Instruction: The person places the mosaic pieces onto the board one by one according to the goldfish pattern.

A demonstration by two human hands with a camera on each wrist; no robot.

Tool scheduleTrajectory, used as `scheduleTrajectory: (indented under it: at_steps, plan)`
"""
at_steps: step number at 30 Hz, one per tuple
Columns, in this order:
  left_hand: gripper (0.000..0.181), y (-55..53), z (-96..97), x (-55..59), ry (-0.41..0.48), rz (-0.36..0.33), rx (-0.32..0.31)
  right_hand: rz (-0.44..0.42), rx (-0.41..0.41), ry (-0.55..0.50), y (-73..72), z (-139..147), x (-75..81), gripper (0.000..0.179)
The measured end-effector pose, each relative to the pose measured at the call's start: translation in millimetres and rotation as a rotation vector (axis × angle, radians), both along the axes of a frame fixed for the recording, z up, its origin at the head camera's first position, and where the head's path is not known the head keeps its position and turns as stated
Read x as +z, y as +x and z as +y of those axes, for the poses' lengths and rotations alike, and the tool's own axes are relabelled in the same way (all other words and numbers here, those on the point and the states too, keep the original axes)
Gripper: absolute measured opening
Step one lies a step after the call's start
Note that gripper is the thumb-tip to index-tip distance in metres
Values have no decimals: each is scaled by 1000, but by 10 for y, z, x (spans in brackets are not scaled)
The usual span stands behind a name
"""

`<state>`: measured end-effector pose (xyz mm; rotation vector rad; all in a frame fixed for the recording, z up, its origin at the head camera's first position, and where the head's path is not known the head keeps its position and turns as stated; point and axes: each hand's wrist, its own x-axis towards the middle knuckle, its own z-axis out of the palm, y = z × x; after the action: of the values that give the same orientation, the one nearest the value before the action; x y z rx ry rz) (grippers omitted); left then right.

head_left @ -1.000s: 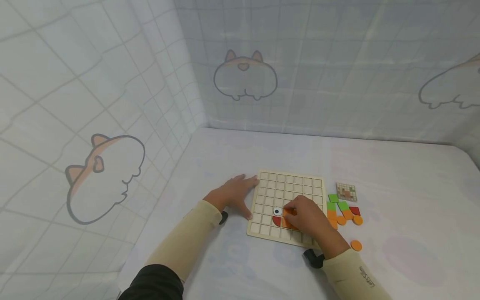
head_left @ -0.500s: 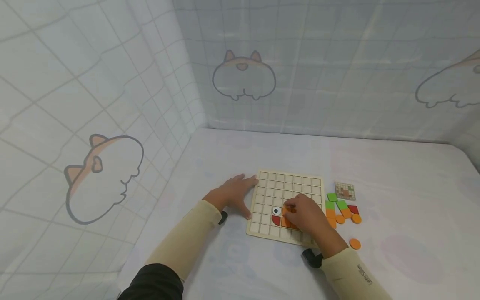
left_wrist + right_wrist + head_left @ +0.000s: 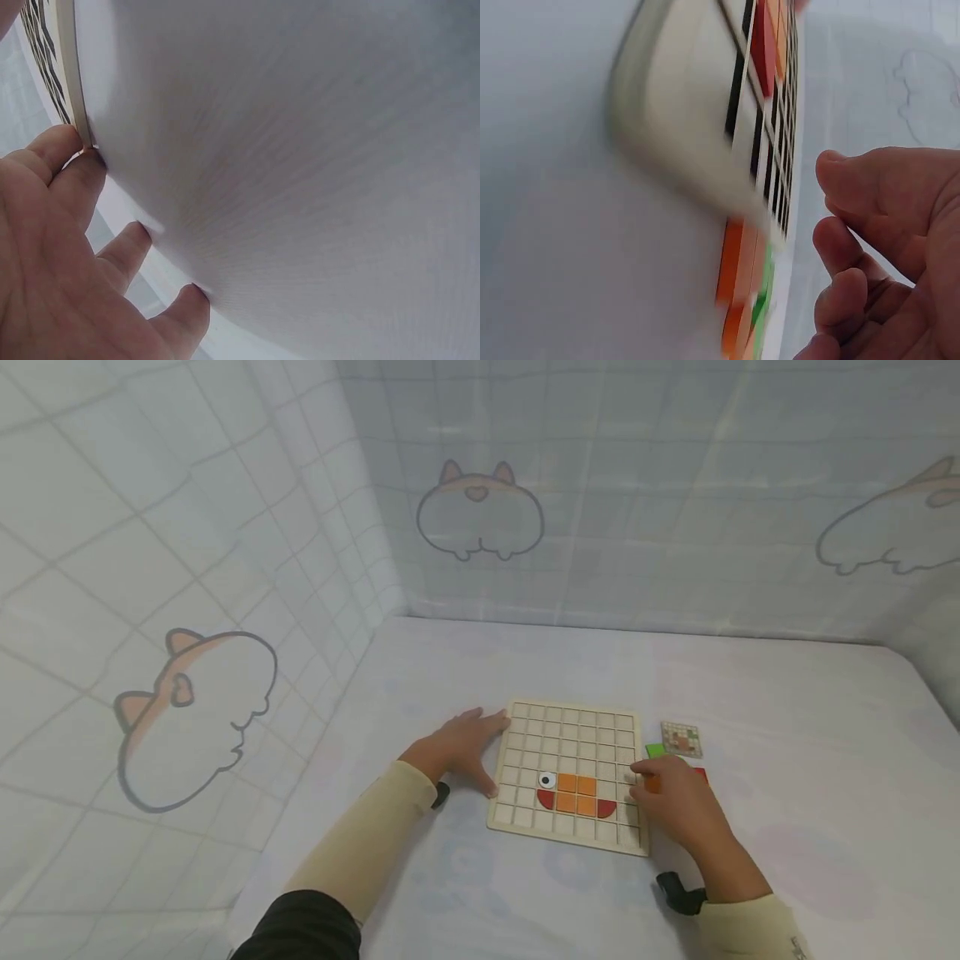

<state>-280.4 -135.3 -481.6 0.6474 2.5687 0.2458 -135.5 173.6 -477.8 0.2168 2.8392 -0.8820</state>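
A pale grid board (image 3: 570, 735) lies on the table. Set in its lower middle are a round eye tile (image 3: 547, 780), a block of orange square tiles (image 3: 576, 794) and two red quarter-round tiles (image 3: 606, 809), one at either side. My left hand (image 3: 461, 750) spreads its fingers along the board's left edge, fingertips touching it in the left wrist view. Over the board's right edge hovers my right hand (image 3: 686, 802), fingers loosely bent; in the right wrist view, nothing shows between its thumb and fingers (image 3: 838, 238). It hides most of the loose tiles beneath.
Beyond the right hand lie a small pattern card (image 3: 682, 739), a green tile (image 3: 655, 750) and a red tile (image 3: 701, 774). Orange tiles (image 3: 739, 262) show beside the board's edge in the right wrist view. A patterned curtain wall (image 3: 615, 568) stands behind the table.
My right hand has left the orange tiles on the board and moved right, over the loose pieces. The orange block and right red tile are now uncovered. My left hand stays at the board's edge.
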Motion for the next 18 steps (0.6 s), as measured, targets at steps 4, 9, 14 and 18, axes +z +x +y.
scheduleTrajectory:
  at_steps: [4,9,14,18]
  plan:
    - [124,4,21,3,-12,9,-3,-7,-32,21,86,139,-28,43]
    - [123,0,12,17,-14,4,4,-50,-58,62,140,209,-76,44]
    - [123,0,14,-1,-17,2,2,-104,-59,56,203,244,-124,41]
    - [123,-7,18,-23,-11,10,-14,-120,-60,64,234,258,-146,37]
